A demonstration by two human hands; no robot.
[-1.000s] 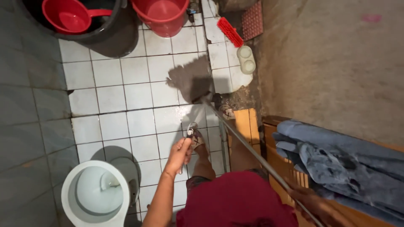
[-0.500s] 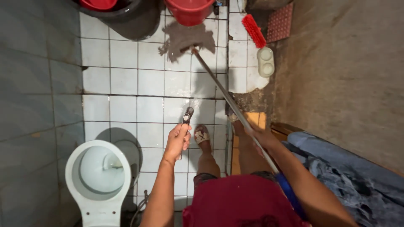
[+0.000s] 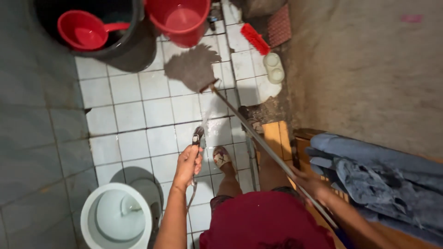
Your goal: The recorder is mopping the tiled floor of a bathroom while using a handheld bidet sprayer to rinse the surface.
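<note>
My left hand grips a hand-held spray nozzle with a hose hanging below it, and water sprays onto the white floor tiles. My right hand holds the long metal handle of a mop. Its grey mop head lies flat on the tiles just below the red bucket. My feet in sandals stand between the two hands.
A white squat-height toilet bowl sits at lower left. A black tub holds a red dipper. A red scrub brush and a white soap holder lie by the wall. Blue clothes hang over a wooden edge at right.
The view has tilted and the mop head now lies lower, under the red bucket. My left hand has stayed on the nozzle, still spraying the tiles.
</note>
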